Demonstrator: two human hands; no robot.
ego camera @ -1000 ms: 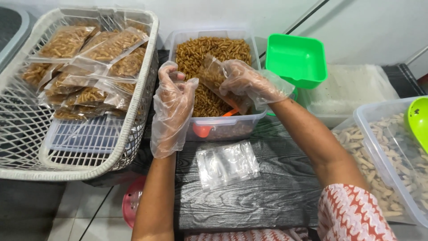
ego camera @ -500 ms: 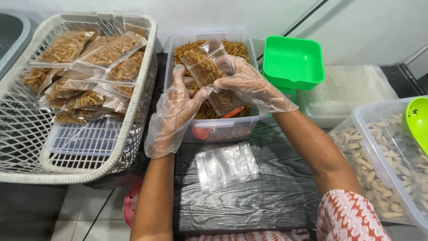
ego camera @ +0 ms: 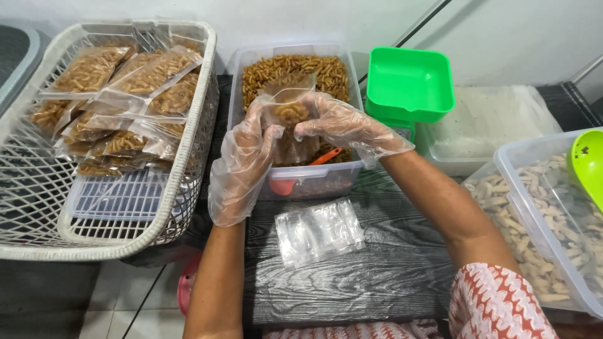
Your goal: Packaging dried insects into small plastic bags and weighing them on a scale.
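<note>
Both my hands wear loose clear plastic gloves. My left hand [ego camera: 246,147] and my right hand [ego camera: 336,123] together hold a small clear plastic bag [ego camera: 290,113] partly filled with brown curled snacks. They hold it upright above a clear plastic tub [ego camera: 295,182] full of the same brown snacks. An orange scoop [ego camera: 301,172] lies in the tub's near end, partly hidden under my hands. A stack of empty clear bags [ego camera: 319,230] lies on the dark wood-grain table just in front of the tub.
A white wire basket [ego camera: 38,207] at the left holds several filled snack bags [ego camera: 125,94]. A green square tray [ego camera: 409,83] sits behind the tub at the right. A clear tub of pale snacks [ego camera: 534,213] with a green scoop [ego camera: 589,163] stands at the right edge.
My hands have brought the bag from the tub's right side to its middle and lifted it upright. My left hand has moved in and taken hold of the bag.
</note>
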